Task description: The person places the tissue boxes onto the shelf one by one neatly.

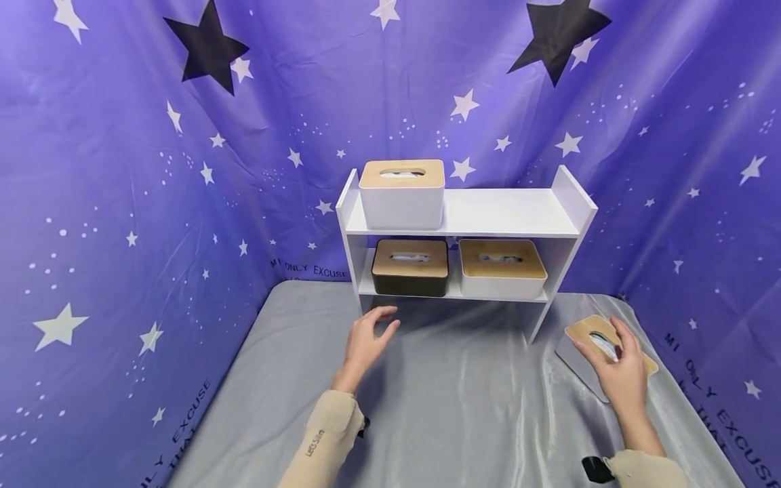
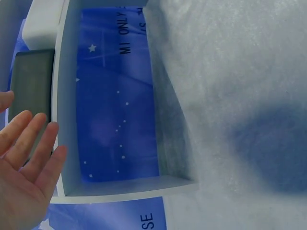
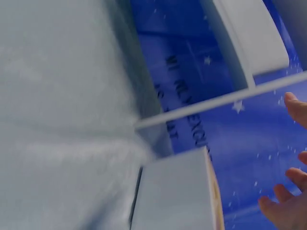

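Note:
On the grey cloth at the right stands a white tissue box with a wooden lid, turned at an angle to the shelf. My right hand hovers over its lid, thumb and fingers spread. From the right wrist, those fingers show apart from the box. My left hand is held before the shelf's lower left, fingers loosely spread and holding nothing. Nearest to it is a dark tissue box on the lower shelf. In the left wrist view the left fingers overlap the dark box.
A white two-tier shelf stands at the back. On its upper tier, at the left, sits a white tissue box; another white tissue box is on the lower right. A purple star-patterned curtain encloses the cloth-covered surface.

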Action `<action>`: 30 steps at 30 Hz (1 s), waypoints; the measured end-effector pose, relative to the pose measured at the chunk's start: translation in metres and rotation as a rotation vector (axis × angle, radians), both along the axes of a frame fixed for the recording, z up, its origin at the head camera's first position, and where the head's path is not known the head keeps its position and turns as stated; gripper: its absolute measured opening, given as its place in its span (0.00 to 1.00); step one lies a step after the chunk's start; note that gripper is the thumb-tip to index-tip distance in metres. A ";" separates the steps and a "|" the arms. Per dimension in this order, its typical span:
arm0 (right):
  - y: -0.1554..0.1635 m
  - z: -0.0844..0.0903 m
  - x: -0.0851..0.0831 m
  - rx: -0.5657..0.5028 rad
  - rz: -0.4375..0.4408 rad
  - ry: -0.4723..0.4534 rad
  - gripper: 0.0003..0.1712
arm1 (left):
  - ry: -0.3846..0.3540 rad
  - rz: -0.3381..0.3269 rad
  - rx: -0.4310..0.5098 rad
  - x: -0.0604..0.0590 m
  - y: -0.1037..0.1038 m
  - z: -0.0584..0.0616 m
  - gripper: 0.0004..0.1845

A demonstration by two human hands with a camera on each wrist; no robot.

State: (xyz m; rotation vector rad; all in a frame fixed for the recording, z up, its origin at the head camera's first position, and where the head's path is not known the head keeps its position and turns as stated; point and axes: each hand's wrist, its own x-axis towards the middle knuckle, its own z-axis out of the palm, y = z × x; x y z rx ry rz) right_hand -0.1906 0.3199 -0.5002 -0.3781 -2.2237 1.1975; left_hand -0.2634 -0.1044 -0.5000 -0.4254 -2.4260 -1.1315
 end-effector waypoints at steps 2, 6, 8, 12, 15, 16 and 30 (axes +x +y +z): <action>0.008 -0.005 0.005 0.010 -0.010 -0.030 0.48 | -0.016 -0.006 0.014 -0.001 0.000 -0.001 0.15; 0.022 -0.015 0.013 -0.005 -0.015 -0.080 0.53 | -0.049 -0.006 0.032 -0.002 -0.002 -0.002 0.14; 0.028 -0.020 0.016 -0.016 -0.013 -0.095 0.55 | -0.061 -0.005 0.031 -0.001 -0.003 -0.003 0.14; 0.041 -0.030 0.021 -0.019 -0.036 -0.130 0.59 | -0.076 -0.018 0.028 -0.001 -0.002 -0.006 0.14; 0.051 -0.037 0.023 -0.019 -0.063 -0.171 0.61 | -0.083 -0.035 0.035 -0.002 -0.002 -0.007 0.13; 0.054 -0.039 0.024 -0.021 -0.070 -0.184 0.61 | -0.085 -0.038 0.037 -0.002 -0.002 -0.008 0.13; 0.068 -0.065 0.021 -0.161 -0.063 -0.292 0.66 | -0.133 -0.119 0.039 0.004 -0.001 -0.019 0.12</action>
